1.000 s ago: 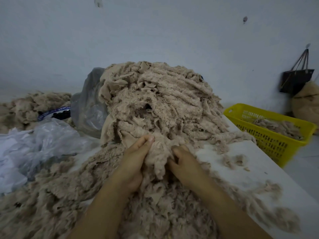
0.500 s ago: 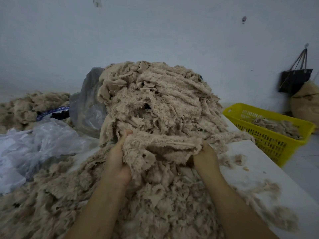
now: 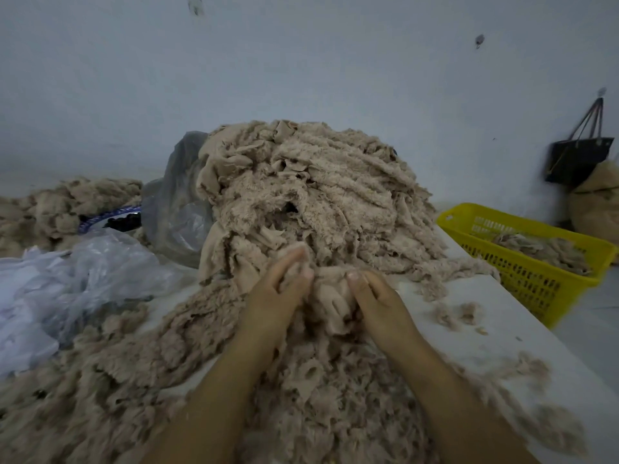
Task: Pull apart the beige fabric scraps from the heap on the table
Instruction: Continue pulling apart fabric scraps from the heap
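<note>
Beige fabric scrap (image 3: pixel 330 298) in the grip of left hand (image 3: pixel 274 293) and right hand (image 3: pixel 380 304), close together.

— Where's the heap (image 3: pixel 311 195)?
— On the desk (image 3: pixel 502 329), left hand (image 3: pixel 274 296) and right hand (image 3: pixel 378 299) at its near foot.
— Beside it?
— Plastic bags (image 3: pixel 77 279) left; basket (image 3: pixel 529 286) right, off the desk, handbag (image 3: pixel 576 159) on the wall (image 3: pixel 301 61) behind.

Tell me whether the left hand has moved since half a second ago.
Yes. The left hand has shifted right, away from the crumpled clear plastic and closer to the right hand.
</note>
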Demonstrator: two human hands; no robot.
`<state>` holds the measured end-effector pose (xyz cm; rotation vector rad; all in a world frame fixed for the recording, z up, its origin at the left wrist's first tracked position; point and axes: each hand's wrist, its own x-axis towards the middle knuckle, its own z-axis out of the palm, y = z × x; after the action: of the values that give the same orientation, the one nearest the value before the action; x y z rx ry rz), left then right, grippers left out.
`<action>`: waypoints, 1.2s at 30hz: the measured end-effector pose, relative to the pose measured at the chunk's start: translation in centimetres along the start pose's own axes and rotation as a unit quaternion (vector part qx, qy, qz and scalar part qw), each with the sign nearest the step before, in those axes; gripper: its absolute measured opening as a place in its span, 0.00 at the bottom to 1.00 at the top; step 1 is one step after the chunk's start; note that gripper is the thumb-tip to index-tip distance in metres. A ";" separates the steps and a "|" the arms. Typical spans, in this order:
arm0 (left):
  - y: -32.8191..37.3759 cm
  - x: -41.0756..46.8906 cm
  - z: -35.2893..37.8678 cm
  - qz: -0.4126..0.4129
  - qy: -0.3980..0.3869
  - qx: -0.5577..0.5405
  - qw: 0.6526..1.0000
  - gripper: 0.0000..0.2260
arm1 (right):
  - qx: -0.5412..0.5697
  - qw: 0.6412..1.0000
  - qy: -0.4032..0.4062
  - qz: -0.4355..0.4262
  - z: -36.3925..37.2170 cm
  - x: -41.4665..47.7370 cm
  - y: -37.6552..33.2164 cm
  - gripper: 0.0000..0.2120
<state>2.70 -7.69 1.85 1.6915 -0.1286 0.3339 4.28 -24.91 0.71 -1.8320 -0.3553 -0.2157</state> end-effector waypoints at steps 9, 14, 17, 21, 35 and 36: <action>-0.8 -0.4 0.9 0.084 -0.076 0.166 0.980 0.07 | 0.021 0.996 0.079 -0.024 0.0 0.3 0.2 0.17; -0.5 -0.2 0.5 0.059 0.018 0.093 0.994 0.10 | -0.033 0.997 0.057 -0.029 -0.1 0.4 0.2 0.18; 0.3 0.2 -1.0 -0.105 0.092 -0.182 0.973 0.13 | -0.094 0.995 0.030 -0.034 -0.5 0.3 0.7 0.21; 0.3 1.2 -4.5 -0.168 0.110 -0.473 0.858 0.17 | -0.114 0.988 0.094 0.038 -2.0 0.7 2.1 0.23; 1.1 0.0 -1.5 -0.200 -0.016 -0.481 0.854 0.19 | -0.144 0.989 -0.028 -0.016 0.7 -0.5 -1.1 0.30; 1.6 -0.1 -1.1 -0.204 -0.043 -0.480 0.852 0.16 | -0.111 0.991 -0.068 -0.009 1.4 -0.7 -1.4 0.25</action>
<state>1.95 -6.90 3.48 0.6958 0.0113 -0.1361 3.06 -23.32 1.38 -2.0707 -0.4582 -0.1478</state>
